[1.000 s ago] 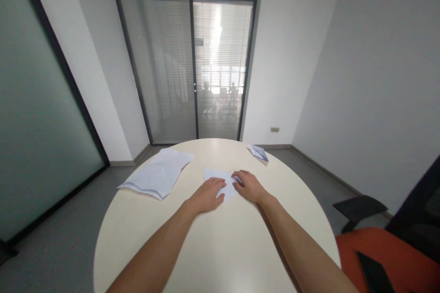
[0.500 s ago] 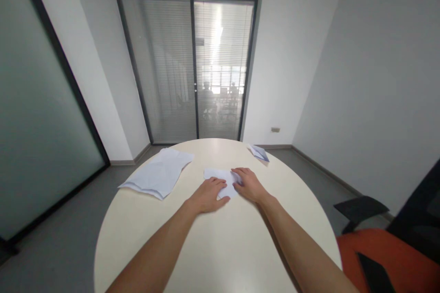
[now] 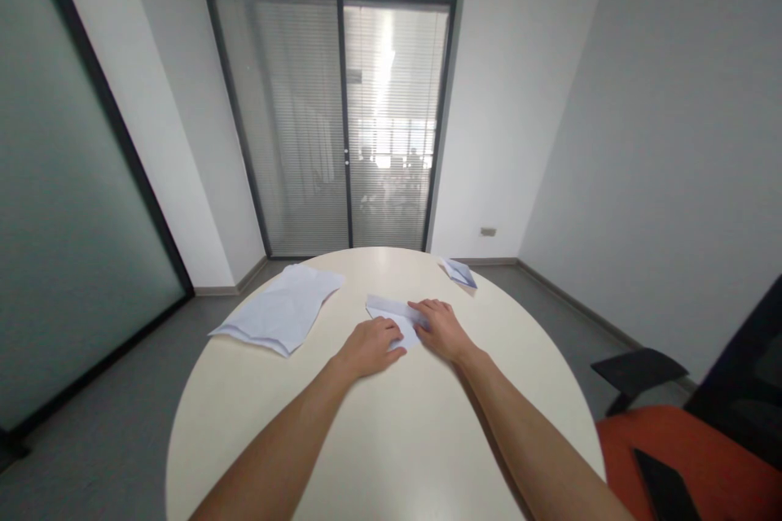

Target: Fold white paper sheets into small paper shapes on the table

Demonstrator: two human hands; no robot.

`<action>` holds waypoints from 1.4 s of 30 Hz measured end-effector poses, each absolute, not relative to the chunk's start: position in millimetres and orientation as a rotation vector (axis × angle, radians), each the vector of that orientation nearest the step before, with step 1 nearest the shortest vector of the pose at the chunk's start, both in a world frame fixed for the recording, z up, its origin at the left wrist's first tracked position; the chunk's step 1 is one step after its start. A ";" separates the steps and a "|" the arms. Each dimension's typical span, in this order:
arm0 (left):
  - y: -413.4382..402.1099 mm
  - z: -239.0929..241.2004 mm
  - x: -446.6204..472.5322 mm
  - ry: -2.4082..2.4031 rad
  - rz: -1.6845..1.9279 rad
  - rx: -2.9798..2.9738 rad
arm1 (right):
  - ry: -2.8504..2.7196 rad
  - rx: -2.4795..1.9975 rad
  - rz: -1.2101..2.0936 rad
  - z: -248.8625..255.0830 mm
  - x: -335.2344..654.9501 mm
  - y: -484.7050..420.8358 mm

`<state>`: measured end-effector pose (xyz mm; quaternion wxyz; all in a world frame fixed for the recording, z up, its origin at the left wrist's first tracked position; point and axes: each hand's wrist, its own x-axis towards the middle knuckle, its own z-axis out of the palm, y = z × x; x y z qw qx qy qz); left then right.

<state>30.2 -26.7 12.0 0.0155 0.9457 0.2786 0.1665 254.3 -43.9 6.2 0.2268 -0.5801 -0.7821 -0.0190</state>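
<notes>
The folded paper point(image 3: 401, 319) lies on the counter point(image 3: 391, 440) under your left hand point(image 3: 369, 346) and right hand point(image 3: 445, 331), fingers point(image 3: 428, 307) bent over its sides; whether they pinch it I cannot tell. Likely light and easily creased, so hold its edges.

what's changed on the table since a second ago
The paper lay flatter; now a creased strip runs along its far edge. The left hand and right hand stay on it. The sheets and folded piece lie as before.
</notes>
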 end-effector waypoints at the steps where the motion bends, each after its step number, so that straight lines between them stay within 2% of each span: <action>1: -26.6 11.9 29.9 0.862 0.518 2.947 | -2.158 -1.596 -0.054 6.3 253.5 -44.0; 10: -25.4 8.0 30.1 0.826 0.549 2.963 | -2.243 -1.584 -0.153 13.5 246.3 -46.0; 21: -21.1 1.2 28.9 0.801 0.701 2.906 | -2.309 -1.505 -0.006 9.1 245.1 -46.4; 29: -15.7 -11.1 26.7 0.964 0.416 2.765 | -2.320 -1.419 0.111 3.3 246.9 -44.2; 34: -14.4 -13.0 27.9 1.026 0.361 2.730 | -2.328 -1.386 0.183 -2.7 243.5 -45.0; 42: -14.1 -13.7 30.6 1.116 0.337 2.740 | -2.395 -1.678 0.374 -8.6 239.0 -44.2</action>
